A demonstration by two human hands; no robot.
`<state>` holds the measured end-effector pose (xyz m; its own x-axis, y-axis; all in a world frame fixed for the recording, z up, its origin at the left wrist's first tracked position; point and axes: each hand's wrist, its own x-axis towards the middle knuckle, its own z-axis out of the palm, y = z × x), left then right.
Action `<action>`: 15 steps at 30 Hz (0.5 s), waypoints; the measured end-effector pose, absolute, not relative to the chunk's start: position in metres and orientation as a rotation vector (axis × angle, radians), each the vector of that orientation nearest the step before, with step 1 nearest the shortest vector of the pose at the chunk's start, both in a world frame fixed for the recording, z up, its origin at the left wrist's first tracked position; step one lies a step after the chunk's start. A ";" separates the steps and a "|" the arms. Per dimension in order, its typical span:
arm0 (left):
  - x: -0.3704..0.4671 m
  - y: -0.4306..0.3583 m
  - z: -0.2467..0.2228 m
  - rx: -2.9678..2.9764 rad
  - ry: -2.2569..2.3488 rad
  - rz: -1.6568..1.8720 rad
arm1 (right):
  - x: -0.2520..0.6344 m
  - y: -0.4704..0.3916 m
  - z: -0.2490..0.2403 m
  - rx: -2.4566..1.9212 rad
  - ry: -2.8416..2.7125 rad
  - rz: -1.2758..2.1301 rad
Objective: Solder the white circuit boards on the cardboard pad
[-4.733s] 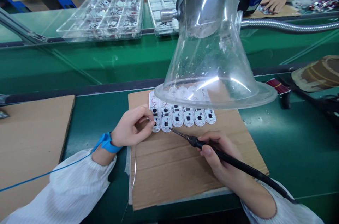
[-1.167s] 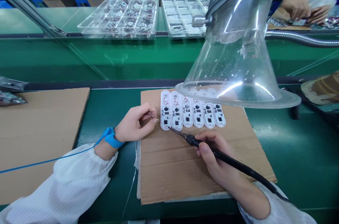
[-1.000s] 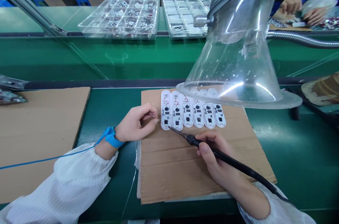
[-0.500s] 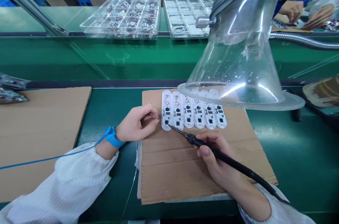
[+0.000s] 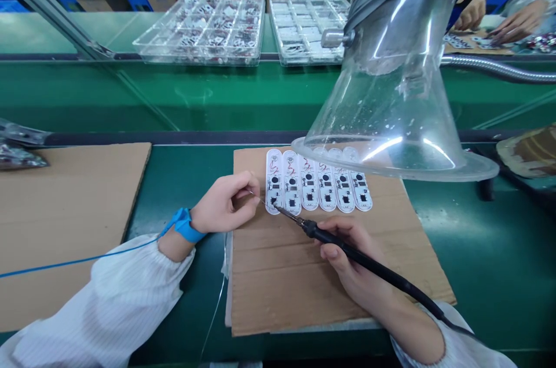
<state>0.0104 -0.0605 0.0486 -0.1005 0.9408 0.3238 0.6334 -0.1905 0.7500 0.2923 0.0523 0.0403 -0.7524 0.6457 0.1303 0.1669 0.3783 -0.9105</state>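
Observation:
Several white oval circuit boards (image 5: pixel 309 185) lie side by side on a cardboard sheet (image 5: pixel 304 275), each with dark chips and most with red wires in sight. My left hand (image 5: pixel 232 200) pinches a thin solder wire (image 5: pixel 262 200), whose end reaches the lower part of the leftmost board (image 5: pixel 273 174). My right hand (image 5: pixel 351 252) grips a black soldering iron (image 5: pixel 347 247) like a pen. The iron's tip is at that same board's lower end, close to the wire. A blue wrist strap (image 5: pixel 187 226) circles my left wrist.
A clear fume hood (image 5: pixel 391 119) hangs over the far boards and partly covers them. Two compartment trays (image 5: pixel 204 26) of small parts stand beyond the green ledge. Another cardboard sheet (image 5: pixel 69 211) lies left. A co-worker's hands (image 5: pixel 516 23) work at the far right.
The soldering iron and my right hand have shifted slightly left, the tip moving a little across the leftmost board. My left hand is nearly still. The co-worker's hands have moved.

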 end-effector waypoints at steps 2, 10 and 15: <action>0.011 -0.060 0.048 1.832 1.723 1.200 | 0.291 0.052 0.042 -0.693 -2.197 1.368; 0.010 -0.060 0.048 1.818 1.716 1.216 | 0.294 0.053 0.041 -0.650 -2.134 1.410; 0.008 -0.061 0.046 1.773 1.758 1.282 | 0.298 0.052 0.035 -0.657 -1.946 1.417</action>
<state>0.0079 -0.0613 0.0463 -0.1682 0.9195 0.3552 0.6193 -0.1817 0.7638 0.2977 0.0516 0.0349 -0.6733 0.7116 0.2008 0.0274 0.2954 -0.9550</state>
